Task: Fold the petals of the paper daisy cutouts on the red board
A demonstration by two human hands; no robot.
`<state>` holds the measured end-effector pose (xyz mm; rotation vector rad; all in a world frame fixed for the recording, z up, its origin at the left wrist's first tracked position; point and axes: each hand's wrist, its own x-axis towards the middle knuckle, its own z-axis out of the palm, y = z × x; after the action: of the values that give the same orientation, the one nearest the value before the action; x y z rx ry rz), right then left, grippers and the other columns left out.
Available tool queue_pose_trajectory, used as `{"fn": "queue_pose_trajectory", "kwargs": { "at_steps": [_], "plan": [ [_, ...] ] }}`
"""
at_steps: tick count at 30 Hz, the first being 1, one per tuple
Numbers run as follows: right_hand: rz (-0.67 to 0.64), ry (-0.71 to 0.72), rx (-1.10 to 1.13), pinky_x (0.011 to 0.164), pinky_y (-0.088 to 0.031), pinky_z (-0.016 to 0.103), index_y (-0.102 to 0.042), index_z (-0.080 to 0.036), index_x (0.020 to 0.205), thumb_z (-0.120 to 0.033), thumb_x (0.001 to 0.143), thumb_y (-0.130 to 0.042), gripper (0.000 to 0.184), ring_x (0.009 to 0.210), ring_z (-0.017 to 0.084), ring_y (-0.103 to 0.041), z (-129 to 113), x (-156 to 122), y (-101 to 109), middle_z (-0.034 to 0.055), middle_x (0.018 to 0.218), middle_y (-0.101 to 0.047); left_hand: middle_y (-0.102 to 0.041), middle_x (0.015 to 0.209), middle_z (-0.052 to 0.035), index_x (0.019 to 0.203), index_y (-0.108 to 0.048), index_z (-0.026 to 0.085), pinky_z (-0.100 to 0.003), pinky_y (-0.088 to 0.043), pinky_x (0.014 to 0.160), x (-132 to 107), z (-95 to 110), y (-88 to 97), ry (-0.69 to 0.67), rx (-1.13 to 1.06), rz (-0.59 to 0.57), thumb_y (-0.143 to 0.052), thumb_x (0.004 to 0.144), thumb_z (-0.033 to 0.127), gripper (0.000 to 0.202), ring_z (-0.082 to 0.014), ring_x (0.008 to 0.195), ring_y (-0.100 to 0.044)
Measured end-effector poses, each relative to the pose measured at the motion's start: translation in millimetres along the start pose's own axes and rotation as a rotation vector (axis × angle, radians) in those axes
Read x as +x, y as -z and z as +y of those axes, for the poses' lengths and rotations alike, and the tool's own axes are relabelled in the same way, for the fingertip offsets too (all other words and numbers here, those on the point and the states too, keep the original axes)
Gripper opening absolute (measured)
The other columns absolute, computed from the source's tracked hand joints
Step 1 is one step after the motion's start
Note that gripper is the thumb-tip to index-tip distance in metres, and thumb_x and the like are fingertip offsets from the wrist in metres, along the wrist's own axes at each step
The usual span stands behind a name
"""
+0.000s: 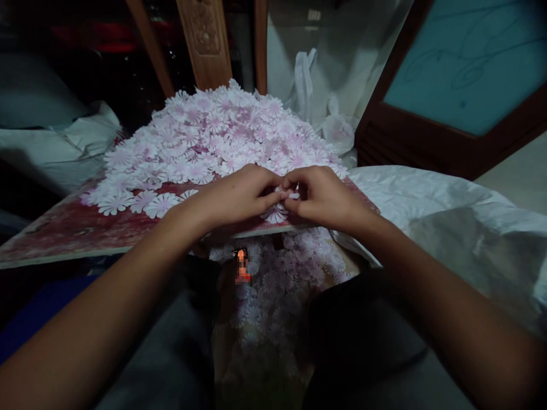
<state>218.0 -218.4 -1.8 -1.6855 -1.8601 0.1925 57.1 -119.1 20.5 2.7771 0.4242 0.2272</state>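
Note:
My left hand [250, 191] and my right hand [320, 193] meet over the front edge of a red-stained board [47, 233]. Both are closed, thumbs and fingers pinching a small white-pink flower piece [294, 195] between them. Most of that piece is hidden by my fingers. Just below my fingertips, a white petalled flower cutout [274, 214] shows at the board's edge. Behind my hands rises a large heap of white flower cutouts with pink-purple centres [222, 131]. A few single flowers [160, 205] lie flat on the board, left of my left wrist.
Between my knees, more flower cutouts [286, 273] lie in a pile below the board. White sacks [427, 193] spread at the right, with another sack [64, 148] at the left. Plastic bags [337, 128] stand behind the heap. A wood-framed door [427, 142] is at the upper right.

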Motion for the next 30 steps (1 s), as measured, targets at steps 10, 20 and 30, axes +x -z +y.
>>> {"fn": "queue_pose_trajectory", "kwargs": {
  "at_steps": [10,20,30],
  "plan": [
    [-0.042,0.034,0.043,0.06,-0.031,0.024,-0.071,-0.015,0.085,-0.02,0.072,-0.056,0.021,0.066,0.011,-0.053,1,-8,2,0.0003,0.075,-0.066,-0.067,0.074,0.0008,0.089,-0.069,0.015,-0.022,-0.034,0.063,-6,8,-4.4,-0.034,-0.039,0.007,-0.049,0.093,0.032,0.027,-0.0092,0.063,-0.056],
    [-0.057,0.043,0.019,0.062,-0.031,0.025,-0.069,-0.016,0.082,-0.022,0.073,-0.053,0.019,0.069,0.012,-0.052,2,-1,-2,0.0019,0.074,-0.064,-0.069,0.077,-0.0006,0.091,-0.069,0.017,-0.023,-0.032,0.061,-6,-1,-1.9,0.037,0.0,-0.033,-0.048,0.093,0.037,0.029,-0.0125,0.067,-0.058],
    [-0.04,-0.059,-0.007,0.06,-0.032,0.025,-0.072,-0.016,0.087,-0.022,0.074,-0.056,0.022,0.065,0.012,-0.052,2,7,-4,0.0019,0.075,-0.066,-0.07,0.085,-0.0043,0.096,-0.069,0.017,-0.025,-0.032,0.065,-4,-6,-5.6,0.004,-0.056,0.04,-0.045,0.095,0.035,0.031,-0.0143,0.074,-0.06]
  ]
}}
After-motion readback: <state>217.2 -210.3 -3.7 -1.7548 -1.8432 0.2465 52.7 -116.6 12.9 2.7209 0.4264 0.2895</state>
